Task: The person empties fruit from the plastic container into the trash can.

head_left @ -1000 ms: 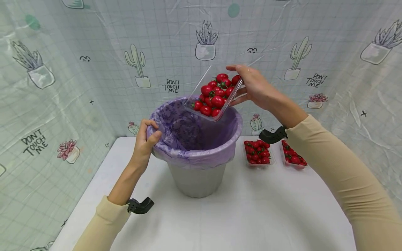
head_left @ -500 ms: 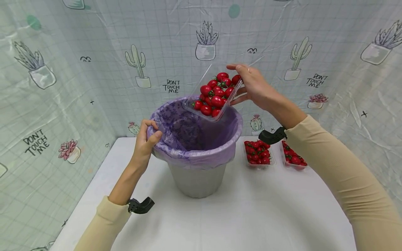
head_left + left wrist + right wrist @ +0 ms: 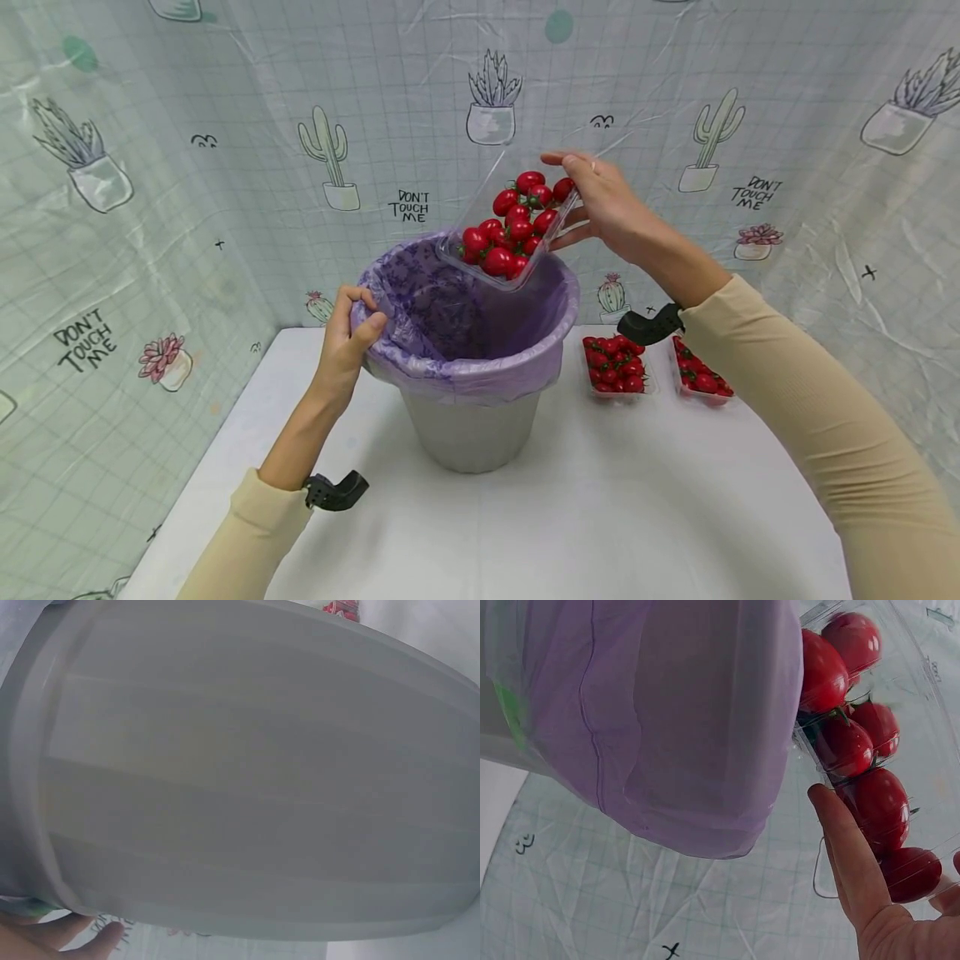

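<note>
A grey trash can (image 3: 472,433) lined with a purple plastic bag (image 3: 480,371) stands upright in the middle of the white table. My left hand (image 3: 343,346) grips its left rim, fingers over the edge and thumb in front. Above the can's opening, my right hand (image 3: 611,208) holds a clear plastic tray (image 3: 453,252), tilted down toward the left. Cherry tomatoes (image 3: 517,229) lie inside it, bunched toward the low end. In the right wrist view, a finger (image 3: 851,859) lies along the tray's side, beside the tomatoes and close to the bag's edge.
Two more clear trays of cherry tomatoes, a nearer-to-centre tray (image 3: 617,367) and a far-right tray (image 3: 703,371), stand on the table (image 3: 600,500) to the right of the can. My right sleeve partly covers the second. A plant-printed sheet (image 3: 405,167) hangs behind.
Several tomatoes have slid down the tilted tray toward its lower left corner, baring part of its upper left. Both hands and the can have stayed almost still.
</note>
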A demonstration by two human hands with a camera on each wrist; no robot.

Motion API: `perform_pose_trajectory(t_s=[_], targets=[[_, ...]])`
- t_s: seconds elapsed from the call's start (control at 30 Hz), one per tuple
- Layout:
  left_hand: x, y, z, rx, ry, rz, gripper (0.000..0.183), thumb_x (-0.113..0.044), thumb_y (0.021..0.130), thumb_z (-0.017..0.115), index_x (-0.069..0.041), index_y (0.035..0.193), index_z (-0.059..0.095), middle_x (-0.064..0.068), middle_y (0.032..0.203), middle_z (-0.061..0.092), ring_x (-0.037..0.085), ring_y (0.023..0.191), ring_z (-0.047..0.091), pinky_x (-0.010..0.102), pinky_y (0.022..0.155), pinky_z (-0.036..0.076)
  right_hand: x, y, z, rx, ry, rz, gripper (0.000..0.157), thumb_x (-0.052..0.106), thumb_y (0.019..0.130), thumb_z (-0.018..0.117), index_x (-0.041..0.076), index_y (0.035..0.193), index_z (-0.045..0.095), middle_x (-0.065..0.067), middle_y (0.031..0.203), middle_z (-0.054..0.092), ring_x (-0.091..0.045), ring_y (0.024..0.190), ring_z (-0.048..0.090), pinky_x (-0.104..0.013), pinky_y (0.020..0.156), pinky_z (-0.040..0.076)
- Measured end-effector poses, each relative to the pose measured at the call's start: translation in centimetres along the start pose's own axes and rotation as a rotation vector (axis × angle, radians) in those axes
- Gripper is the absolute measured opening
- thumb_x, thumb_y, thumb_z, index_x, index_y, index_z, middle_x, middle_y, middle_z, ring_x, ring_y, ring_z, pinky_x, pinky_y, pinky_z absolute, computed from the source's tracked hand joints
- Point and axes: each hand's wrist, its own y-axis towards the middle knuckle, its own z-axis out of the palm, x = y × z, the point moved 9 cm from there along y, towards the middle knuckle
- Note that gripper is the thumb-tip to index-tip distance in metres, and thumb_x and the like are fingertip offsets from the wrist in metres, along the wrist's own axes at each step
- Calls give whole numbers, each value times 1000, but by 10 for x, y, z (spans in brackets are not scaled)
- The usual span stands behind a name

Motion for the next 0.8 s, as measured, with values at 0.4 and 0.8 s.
perform_pose_trajectory(t_s=[0.4,0.8], targets=[[0,0,0,-1,1,6,19,-20,86,59,-25,102,49,-6,92,43,11,87,42,23,76,35,4,1,1,-8,-10,-16,54,45,110,33,22,159,38,-19,155,39,-26,79,75,-42,72,63],[-1,0,0,-4,0,4,19,-21,86,59,-26,101,49,-6,93,42,11,87,42,23,76,35,16,3,3,-19,-29,-69,52,44,110,35,23,157,41,-19,153,41,-25,79,75,-43,71,63]])
